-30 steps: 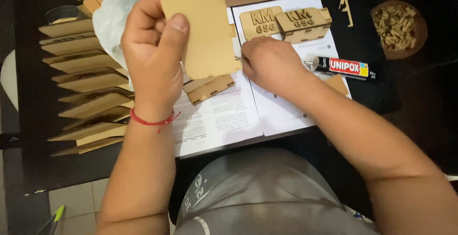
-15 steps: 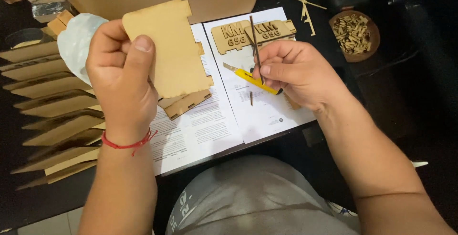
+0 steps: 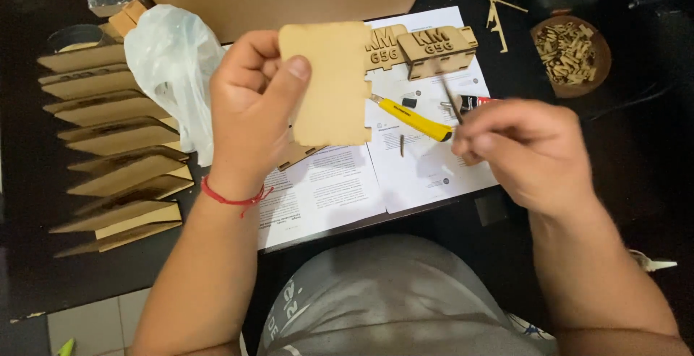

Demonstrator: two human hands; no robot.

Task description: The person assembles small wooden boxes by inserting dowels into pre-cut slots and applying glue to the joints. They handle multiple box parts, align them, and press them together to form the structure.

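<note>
While the left hand (image 3: 249, 106) grips a flat notched wooden panel (image 3: 329, 85) upright above the printed sheets (image 3: 361, 182), thumb pressed on its face, the right hand (image 3: 531, 150) pinches a thin dark stick (image 3: 452, 99) between closed fingertips, well apart from the panel. Yellow utility knife (image 3: 408, 117) lies on the paper between the hands. Small wooden box piece (image 3: 434, 49) sits behind it. Row of folded cardboard wedges (image 3: 119, 146) at far left; white plastic bag (image 3: 173, 67) beside them; bowl of wood scraps (image 3: 571, 52) at upper right.
</note>
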